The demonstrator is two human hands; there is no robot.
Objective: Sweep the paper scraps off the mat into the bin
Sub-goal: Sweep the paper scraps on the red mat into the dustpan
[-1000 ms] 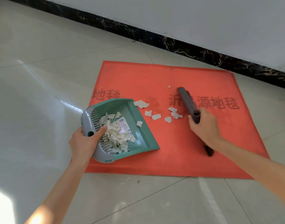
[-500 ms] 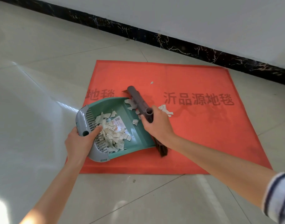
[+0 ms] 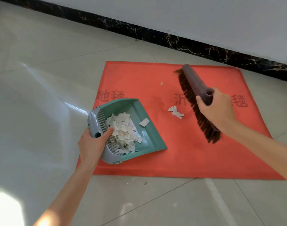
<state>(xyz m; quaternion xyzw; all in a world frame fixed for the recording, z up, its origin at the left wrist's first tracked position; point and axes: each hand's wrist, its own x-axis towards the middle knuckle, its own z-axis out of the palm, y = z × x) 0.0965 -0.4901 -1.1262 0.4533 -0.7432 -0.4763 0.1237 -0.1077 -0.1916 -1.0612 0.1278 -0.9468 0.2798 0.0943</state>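
The left hand (image 3: 90,144) grips the grey back rim of the green dustpan (image 3: 149,137), thumb hooked over the comb teeth. The pan sits on the mat's (image 3: 188,157) left half with its open lip facing the mat's middle. The right hand (image 3: 219,110) is wrapped round the socket end of a brown hand brush (image 3: 195,84) over the mat's right half, bristles turned toward the dustpan. I cannot tell whether the bristle tips touch the mat.

Most of the job looks done: a thick pile of paper scraps (image 3: 123,132) lies heaped against the pan's back wall, with one loose piece nearer its lip. What is left on the mat is little: a small cluster of scraps (image 3: 175,110) at the mat's centre, between pan and brush, and a single tiny fragment (image 3: 161,83) toward the mat's far edge. Those probably need one or two more strokes, and then the pan has to be emptied. No separate bin is in view.

The mat is red with darker printed characters and lies flat on glossy pale floor tiles (image 3: 41,79). A few dark specks (image 3: 145,183) sit on the tiles just off the mat's near edge. Beyond the mat's far edge, a black veined skirting board (image 3: 188,44) runs along a plain white wall (image 3: 204,13).
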